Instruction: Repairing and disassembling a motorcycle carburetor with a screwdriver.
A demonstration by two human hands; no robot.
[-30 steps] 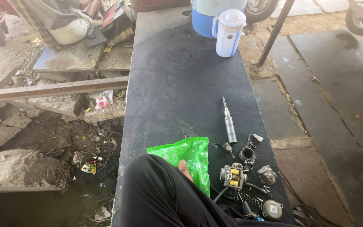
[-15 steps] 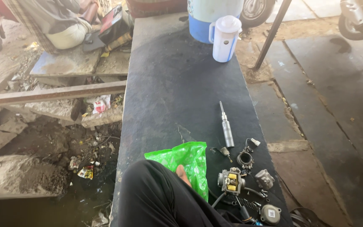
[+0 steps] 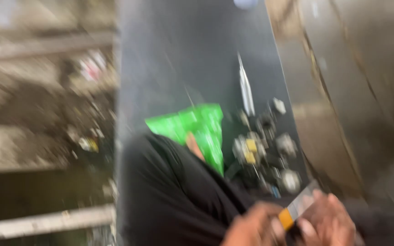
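Note:
The view is badly blurred. At the bottom edge my left hand point(image 3: 251, 226) and my right hand point(image 3: 328, 217) meet around a small tool point(image 3: 297, 207) with a silver flat part and a yellow-orange band. Both hands seem closed on it. Just above them, several small metal engine parts point(image 3: 265, 148) lie on a dark slab point(image 3: 183, 54), one with a yellow piece. A silver rod point(image 3: 246, 89) lies beyond the parts. A green plastic bag point(image 3: 192, 125) rests beside my black-trousered knee point(image 3: 169, 196).
Rubble and litter point(image 3: 83, 136) fill a pit left of the slab, crossed by a pale bar point(image 3: 46, 222). Paving slabs point(image 3: 343, 91) run along the right. A white and blue container point(image 3: 246, 3) shows at the far end of the slab.
The camera has swung down and closer, blurring the view. Both hands have come into sight at the bottom, holding the tool. The parts, rod and bag lie as before.

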